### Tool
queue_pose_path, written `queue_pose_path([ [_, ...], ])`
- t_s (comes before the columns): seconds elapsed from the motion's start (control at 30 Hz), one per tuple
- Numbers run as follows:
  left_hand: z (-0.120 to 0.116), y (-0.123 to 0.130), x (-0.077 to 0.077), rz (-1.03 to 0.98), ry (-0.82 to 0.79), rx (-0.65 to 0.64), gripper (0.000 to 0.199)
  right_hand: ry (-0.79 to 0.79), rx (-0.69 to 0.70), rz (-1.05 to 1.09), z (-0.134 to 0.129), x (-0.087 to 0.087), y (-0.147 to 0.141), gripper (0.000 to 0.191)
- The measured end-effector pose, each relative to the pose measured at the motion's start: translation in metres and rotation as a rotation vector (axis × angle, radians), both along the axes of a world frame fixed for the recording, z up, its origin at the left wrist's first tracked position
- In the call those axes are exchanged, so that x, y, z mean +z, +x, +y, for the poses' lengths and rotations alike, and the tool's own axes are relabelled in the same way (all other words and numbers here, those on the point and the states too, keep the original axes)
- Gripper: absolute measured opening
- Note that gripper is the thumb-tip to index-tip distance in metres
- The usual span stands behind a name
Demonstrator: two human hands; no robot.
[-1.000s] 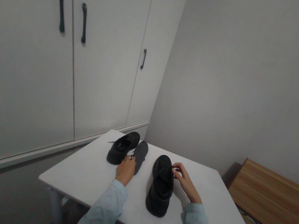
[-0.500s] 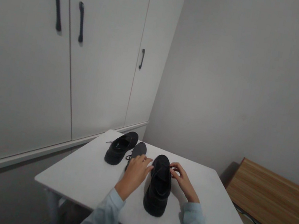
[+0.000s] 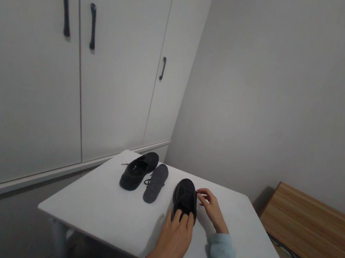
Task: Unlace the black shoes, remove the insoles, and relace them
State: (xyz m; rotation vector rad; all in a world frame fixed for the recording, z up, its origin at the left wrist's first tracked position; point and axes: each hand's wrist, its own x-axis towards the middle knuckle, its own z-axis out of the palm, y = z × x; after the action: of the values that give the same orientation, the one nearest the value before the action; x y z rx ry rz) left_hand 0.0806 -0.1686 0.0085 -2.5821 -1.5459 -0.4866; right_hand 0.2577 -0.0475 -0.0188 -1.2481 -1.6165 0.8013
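Observation:
A black shoe (image 3: pixel 184 190) rests on the white table, its toe pointing away from me. My left hand (image 3: pixel 175 236) covers its heel, with bent fingers hooked over the rim into the foot opening. My right hand (image 3: pixel 210 207) is at the shoe's right side, fingers curled and tips against the upper near the lacing; exactly what they pinch is too small to see. To the left lies a dark grey insole (image 3: pixel 156 183), flat, with a dark lace showing from under its edges. Beyond it on the left stands a second black shoe (image 3: pixel 139 170), a lace end sticking out.
The white table (image 3: pixel 95 204) carries all of these. A white cabinet (image 3: pixel 125 72) with dark handles rises behind on the left, and a grey wall (image 3: pixel 265 96) stands behind on the right. A wooden board (image 3: pixel 310 233) leans at the right, with a cable below it.
My left hand has moved from beside the shoe's left side back to its heel, with fingers now in the opening. This uncovers the insole. My right hand stays nearly still.

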Motion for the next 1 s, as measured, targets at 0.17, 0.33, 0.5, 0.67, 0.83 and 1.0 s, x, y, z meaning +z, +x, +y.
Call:
queue_pose_path([
  [0.17,0.005,0.002,0.002,-0.026,-0.091,-0.013,0.038,0.079,-0.124,-0.142,0.007,-0.014,0.008,0.025],
  [0.33,0.005,-0.005,0.006,-0.049,-0.103,-0.059,0.035,0.122,-0.103,-0.326,0.014,-0.03,0.013,0.015],
  [0.5,0.008,-0.008,-0.005,-0.103,-0.06,-0.105,0.042,0.117,-0.098,-0.397,0.016,-0.037,0.014,0.012],
  [0.67,0.01,-0.015,-0.012,-0.174,-0.011,-0.133,0.05,0.13,-0.101,-0.448,0.016,-0.039,0.016,0.012],
  [0.83,0.013,-0.029,0.012,-0.206,-0.005,-0.135,0.049,0.128,-0.119,-0.477,0.015,-0.038,0.016,0.016],
  [1.0,0.031,-0.05,0.024,-0.223,0.028,-0.112,0.053,0.076,-0.126,-0.567,0.013,-0.033,0.013,0.02],
])
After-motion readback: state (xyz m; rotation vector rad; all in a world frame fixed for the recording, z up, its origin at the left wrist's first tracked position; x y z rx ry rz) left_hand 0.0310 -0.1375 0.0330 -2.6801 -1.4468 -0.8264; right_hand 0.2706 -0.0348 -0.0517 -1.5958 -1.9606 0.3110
